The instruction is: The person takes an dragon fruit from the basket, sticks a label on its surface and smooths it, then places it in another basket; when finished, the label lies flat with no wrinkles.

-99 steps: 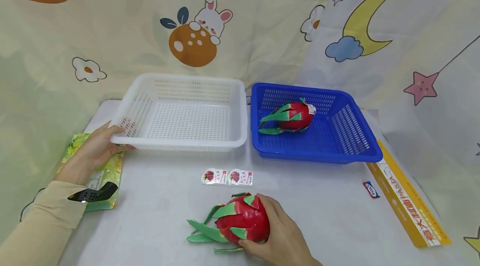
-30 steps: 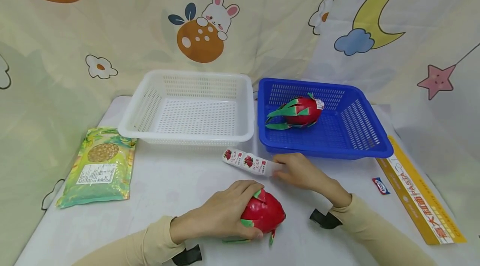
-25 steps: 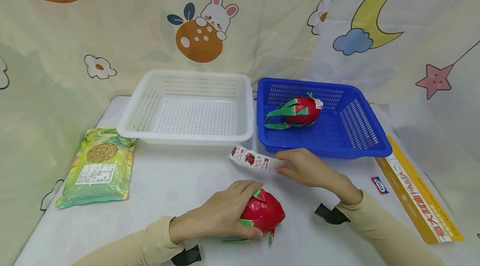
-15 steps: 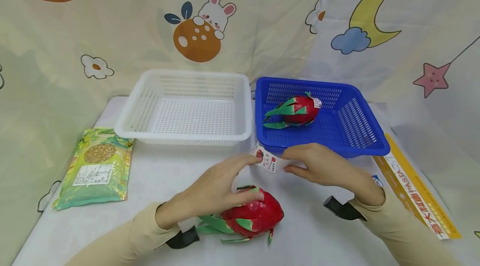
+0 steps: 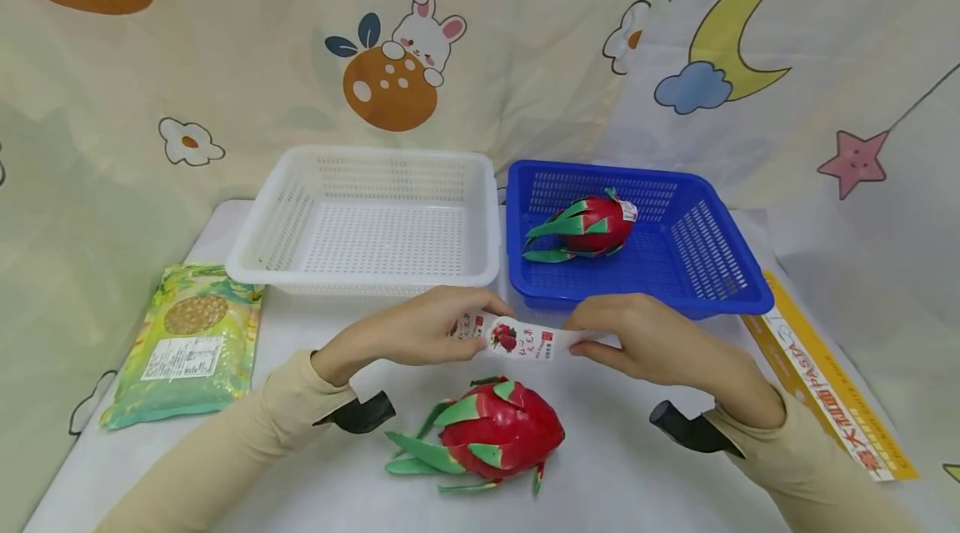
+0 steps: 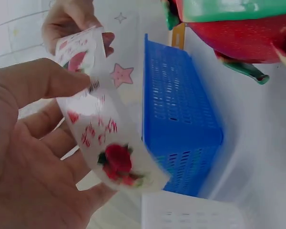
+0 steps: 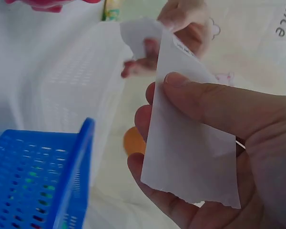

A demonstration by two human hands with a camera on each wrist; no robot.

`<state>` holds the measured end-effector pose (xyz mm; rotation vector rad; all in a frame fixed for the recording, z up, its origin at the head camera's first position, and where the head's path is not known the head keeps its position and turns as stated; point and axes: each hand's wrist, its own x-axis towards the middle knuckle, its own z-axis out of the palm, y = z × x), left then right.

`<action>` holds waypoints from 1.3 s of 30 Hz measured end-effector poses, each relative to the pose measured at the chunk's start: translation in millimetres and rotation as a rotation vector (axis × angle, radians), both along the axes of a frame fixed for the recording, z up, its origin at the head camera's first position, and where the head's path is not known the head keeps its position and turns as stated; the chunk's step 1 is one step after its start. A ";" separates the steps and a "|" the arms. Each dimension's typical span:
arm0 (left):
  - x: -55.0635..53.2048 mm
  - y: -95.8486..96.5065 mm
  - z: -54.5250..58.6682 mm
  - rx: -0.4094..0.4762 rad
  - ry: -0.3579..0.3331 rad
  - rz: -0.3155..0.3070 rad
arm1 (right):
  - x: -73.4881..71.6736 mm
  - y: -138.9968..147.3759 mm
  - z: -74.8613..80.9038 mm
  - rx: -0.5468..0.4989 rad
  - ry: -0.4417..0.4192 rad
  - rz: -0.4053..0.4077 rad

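Note:
Both hands hold a strip of stickers (image 5: 528, 339) printed with dragon fruit pictures, raised over the table between them. My left hand (image 5: 408, 329) pinches its printed part, thumb on the front and fingers behind; beyond the thumb a sticker curls away in the left wrist view. At the other end, the thumb and fingers of my right hand (image 5: 660, 345) pinch the plain backing (image 7: 190, 157), whose edge looks torn. A red dragon fruit (image 5: 506, 433) with green scales lies on the table below the hands, touched by neither.
Behind the hands stand a white basket (image 5: 360, 279) and a blue basket (image 5: 637, 299). The blue one holds another dragon fruit (image 5: 596, 226) bearing a white sticker (image 5: 628, 211). A green-yellow bag (image 5: 187, 349) lies left, a yellow pasta box (image 5: 832, 383) right.
My left hand has moved from the white basket to the dragon fruit, then let go and taken the sticker strip. My right hand earlier left the fruit and lifted the strip off the table.

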<state>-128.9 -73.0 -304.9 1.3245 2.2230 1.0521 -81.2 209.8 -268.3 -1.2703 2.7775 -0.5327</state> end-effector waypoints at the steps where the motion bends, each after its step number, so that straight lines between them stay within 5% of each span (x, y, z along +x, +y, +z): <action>1: -0.2 -1.1 -1.4 -0.001 -0.020 0.013 | -1.0 1.1 -2.1 -0.004 -0.011 -0.012; 7: -0.3 -4.3 -4.7 -0.009 -0.099 0.100 | -7.0 2.6 -18.0 -0.001 -0.061 -0.095; 15: -0.8 -6.5 -1.9 -0.013 -0.144 0.090 | -6.6 -15.0 -13.9 -0.213 0.280 0.010; 21: -1.5 -4.4 -0.9 0.004 -0.198 0.039 | -3.4 -40.4 -13.6 -0.206 0.394 0.166; 32: -1.5 0.5 -10.9 0.120 -0.424 -0.005 | -3.9 -49.0 -30.8 -0.185 0.439 0.183; 39: -1.7 3.5 -14.8 0.149 -0.436 -0.015 | -5.6 -48.3 -34.7 -0.202 0.439 0.196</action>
